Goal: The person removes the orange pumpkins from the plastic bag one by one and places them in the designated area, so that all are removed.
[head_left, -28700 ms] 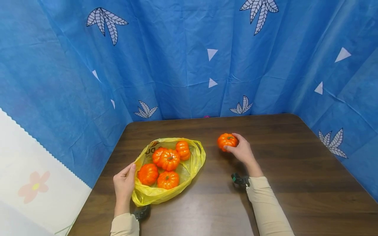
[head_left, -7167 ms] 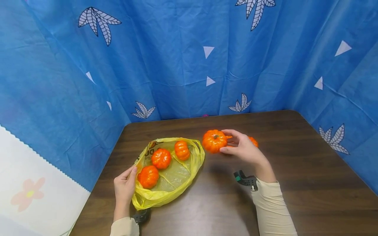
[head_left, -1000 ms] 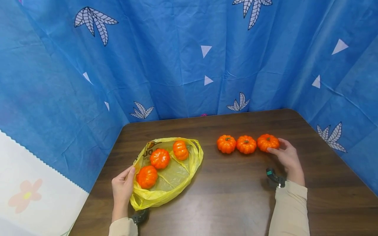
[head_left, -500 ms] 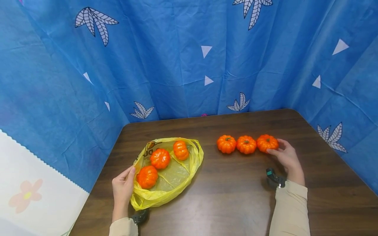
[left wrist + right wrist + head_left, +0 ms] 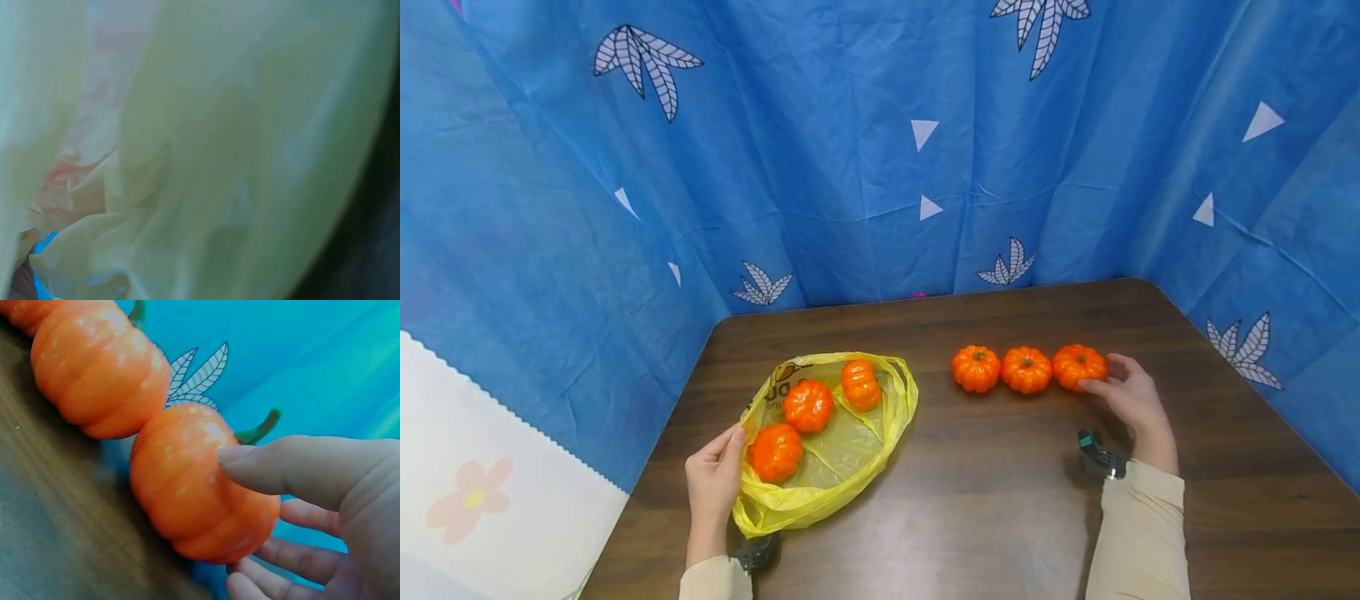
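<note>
The left hand [image 5: 713, 485] pinches the left rim of a yellow plastic bag [image 5: 850, 492], which fills most of the left wrist view [image 5: 200, 156]. Inside the open bag lie three orange pumpkins, one at the lower left [image 5: 777, 453], one in the middle [image 5: 808, 406] and one tipped on its side [image 5: 861, 385]. Right of the bag, three more form a row on the table: left [image 5: 976, 368], middle [image 5: 1027, 370] and right [image 5: 1078, 367]. Thumb and fingers of the right hand [image 5: 1133, 400] hold the rightmost pumpkin [image 5: 200, 487], green stem up, touching its neighbour [image 5: 100, 369].
The brown wooden table [image 5: 947, 500] extends beneath everything. A blue curtain [image 5: 865, 167] with leaf and triangle prints stands behind and at both sides. White cloth with a flower print [image 5: 490, 467] hangs at the left. Dark wrist devices sit by the left [image 5: 758, 552] and right [image 5: 1101, 455] wrists.
Since the oldest view, several pumpkins in the bag have become three. The pumpkin held near the bag 7.2 s ago now stands at the row's right end. Both hands have hardly moved this last second.
</note>
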`<state>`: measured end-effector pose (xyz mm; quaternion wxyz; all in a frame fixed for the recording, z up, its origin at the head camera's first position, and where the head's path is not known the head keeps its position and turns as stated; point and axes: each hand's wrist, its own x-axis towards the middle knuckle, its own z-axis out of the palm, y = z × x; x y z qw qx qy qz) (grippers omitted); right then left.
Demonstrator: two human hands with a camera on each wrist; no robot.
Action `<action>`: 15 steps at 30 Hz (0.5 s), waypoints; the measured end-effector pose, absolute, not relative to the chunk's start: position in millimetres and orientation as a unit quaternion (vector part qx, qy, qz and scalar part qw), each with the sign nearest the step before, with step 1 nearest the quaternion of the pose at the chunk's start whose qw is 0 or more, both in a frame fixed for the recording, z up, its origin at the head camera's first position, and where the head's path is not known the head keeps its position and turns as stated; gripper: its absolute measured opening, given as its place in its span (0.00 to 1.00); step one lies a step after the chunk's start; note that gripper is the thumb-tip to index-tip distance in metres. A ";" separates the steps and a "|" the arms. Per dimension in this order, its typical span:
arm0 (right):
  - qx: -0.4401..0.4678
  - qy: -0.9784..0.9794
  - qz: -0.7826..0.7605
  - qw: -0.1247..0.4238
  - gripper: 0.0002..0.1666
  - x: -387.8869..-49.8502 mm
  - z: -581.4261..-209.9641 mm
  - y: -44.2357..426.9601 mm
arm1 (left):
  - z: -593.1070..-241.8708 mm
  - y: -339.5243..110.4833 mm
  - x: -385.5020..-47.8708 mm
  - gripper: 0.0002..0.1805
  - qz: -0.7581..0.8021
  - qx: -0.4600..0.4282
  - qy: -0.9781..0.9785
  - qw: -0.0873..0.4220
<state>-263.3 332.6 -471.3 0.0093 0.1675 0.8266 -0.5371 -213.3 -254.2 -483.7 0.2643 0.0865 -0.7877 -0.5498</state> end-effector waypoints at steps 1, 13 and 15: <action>0.167 0.829 -0.533 0.006 0.52 -262.7 -469.1 332.5 | -483.8 -254.4 -213.4 0.14 -0.550 0.085 -0.787 0.267; 0.162 0.860 -0.481 -0.052 0.47 -254.2 -428.5 318.4 | -484.6 -253.7 -212.3 0.13 -0.555 0.074 -0.784 0.269; 0.153 0.867 -0.471 -0.065 0.46 -252.7 -422.3 314.5 | -485.3 -253.8 -212.2 0.13 -0.552 0.072 -0.786 0.267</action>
